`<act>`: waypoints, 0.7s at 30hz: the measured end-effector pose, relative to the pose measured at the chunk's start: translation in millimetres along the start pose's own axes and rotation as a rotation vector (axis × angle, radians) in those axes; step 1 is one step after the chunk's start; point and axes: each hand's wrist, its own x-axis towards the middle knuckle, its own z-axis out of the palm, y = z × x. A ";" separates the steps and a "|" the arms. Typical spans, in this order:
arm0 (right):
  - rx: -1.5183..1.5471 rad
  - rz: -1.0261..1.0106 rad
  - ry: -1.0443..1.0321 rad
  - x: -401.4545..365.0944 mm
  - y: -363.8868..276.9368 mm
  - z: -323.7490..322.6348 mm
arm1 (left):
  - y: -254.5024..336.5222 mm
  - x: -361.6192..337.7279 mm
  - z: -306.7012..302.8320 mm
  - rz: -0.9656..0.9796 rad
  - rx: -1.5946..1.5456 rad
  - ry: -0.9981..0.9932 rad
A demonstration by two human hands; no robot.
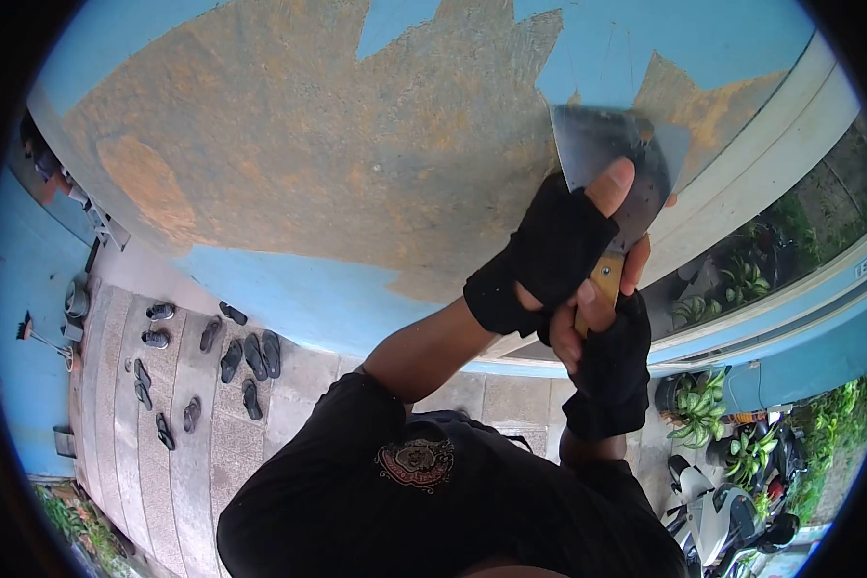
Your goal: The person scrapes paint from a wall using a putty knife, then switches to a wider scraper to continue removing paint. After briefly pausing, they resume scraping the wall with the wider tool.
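Observation:
A wide-bladed scraper [634, 223] with a wooden handle [603, 277] is held in both hands against the wall [356, 144]. My left hand [568, 231], in a black fingerless glove, is closed around the lower blade, thumb on its face and fingertips showing past its right side. Below it, my right hand [609, 347], gloved alike, grips the handle. The blade's broad end lies at the lower edge of a patch of blue paint [597, 58]. Bare grey-brown surface spreads to the left of the blade, with jagged blue paint along the top.
A pale window frame [790, 164] curves along the right, with glass beyond it. Several sandals and shoes [231, 358] lie on the paved floor [116, 385] at lower left. Potted plants [700, 409] and a parked motorcycle [722, 511] stand at lower right.

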 end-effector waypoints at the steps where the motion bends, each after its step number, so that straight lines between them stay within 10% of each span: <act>1: -0.006 0.008 0.002 0.6 0.2 0.5 | 1.2 0.5 -0.3 0.007 0.007 -0.017; 21: -0.053 -0.032 0.020 5.9 -5.5 2.1 | 1.0 2.4 2.4 0.017 -0.044 0.015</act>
